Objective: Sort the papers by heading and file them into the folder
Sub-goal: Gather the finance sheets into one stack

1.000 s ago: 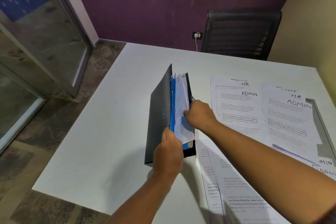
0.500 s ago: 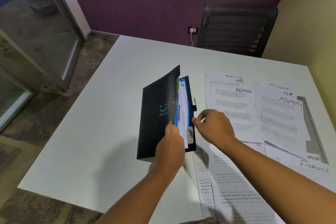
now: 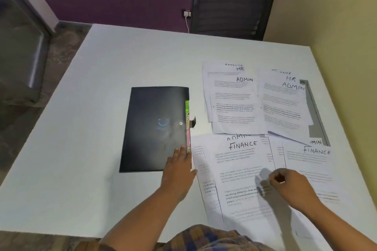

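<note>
Closed now, the matte black folder [image 3: 155, 126] lies flat on the smooth white bench [image 3: 81, 128], with coloured index tabs [image 3: 187, 126] poking from its right edge. The left grip [image 3: 179, 166] rests on its near corner, fingers straight and flat. The right grip [image 3: 289, 185], off the folder, hangs curled over the printed FINANCE sheet [image 3: 240, 161]; blur hides any hold.

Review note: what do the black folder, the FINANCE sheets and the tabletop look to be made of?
Black folder: likely thin plastic, semi-matt; soft sheen, printed blue logo, a snap stud. FINANCE sheets: plain white paper, matt, thin enough to overlap flat, with printed text and handwritten headings. Tabletop: probably laminate, smooth matt white; its core does not show.
</note>
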`<state>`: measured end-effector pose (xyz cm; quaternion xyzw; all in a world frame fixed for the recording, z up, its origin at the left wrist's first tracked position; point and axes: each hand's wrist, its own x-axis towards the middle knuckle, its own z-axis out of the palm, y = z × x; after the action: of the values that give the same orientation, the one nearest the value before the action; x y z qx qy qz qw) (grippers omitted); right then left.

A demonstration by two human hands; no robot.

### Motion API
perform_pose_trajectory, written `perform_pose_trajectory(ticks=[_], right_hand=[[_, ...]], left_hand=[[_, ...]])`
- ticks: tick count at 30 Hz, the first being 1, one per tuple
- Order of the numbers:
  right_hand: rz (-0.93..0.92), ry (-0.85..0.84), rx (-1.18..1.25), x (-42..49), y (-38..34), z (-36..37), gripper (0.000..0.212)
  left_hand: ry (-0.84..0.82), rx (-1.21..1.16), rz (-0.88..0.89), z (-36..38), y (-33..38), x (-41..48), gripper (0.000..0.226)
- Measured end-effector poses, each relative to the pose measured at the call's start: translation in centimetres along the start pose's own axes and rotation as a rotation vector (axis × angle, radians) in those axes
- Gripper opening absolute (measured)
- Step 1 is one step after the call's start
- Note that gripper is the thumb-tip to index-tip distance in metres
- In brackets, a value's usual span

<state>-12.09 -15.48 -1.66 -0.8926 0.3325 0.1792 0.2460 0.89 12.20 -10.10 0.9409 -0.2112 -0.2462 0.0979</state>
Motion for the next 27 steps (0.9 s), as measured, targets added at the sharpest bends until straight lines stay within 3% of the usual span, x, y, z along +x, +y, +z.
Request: perform_pose_trajectory(ticks=[6,10,14,16,22,27], right_hand=[[-0.005,-0.004,0.095,0.1,3.9,0.7,0.016],[-0.058,-0.039,0.117,1.4,6.2,0.9,0.013],[-0.047,-0.022,0.187,3.5,9.2,-1.0,0.011],[-0.009,0.034,0.220,4.5,11.3,-2.0,0.003],[0.248,0.214,0.234,4.6,19.3,-3.8,0.031],[0.383,0.189,0.145,4.2,23.8,-4.3,0.069]], left_hand=[[-0.025,0.070,0.006,1.5,-0.9,-0.3,0.077],[0.050,0.037,-0.059,1.2,0.9,-0.4,0.072],[0.306,-0.298,-0.203,1.8,6.7,-2.8,0.042],[0.336,-0.468,-0.345,2.5,9.9,-3.6,0.042],[0.245,-0.472,-0.614,5.3,16.2,-4.1,0.067],[0.240,-0.478,-0.667,6.7,18.4,-4.1,0.076]])
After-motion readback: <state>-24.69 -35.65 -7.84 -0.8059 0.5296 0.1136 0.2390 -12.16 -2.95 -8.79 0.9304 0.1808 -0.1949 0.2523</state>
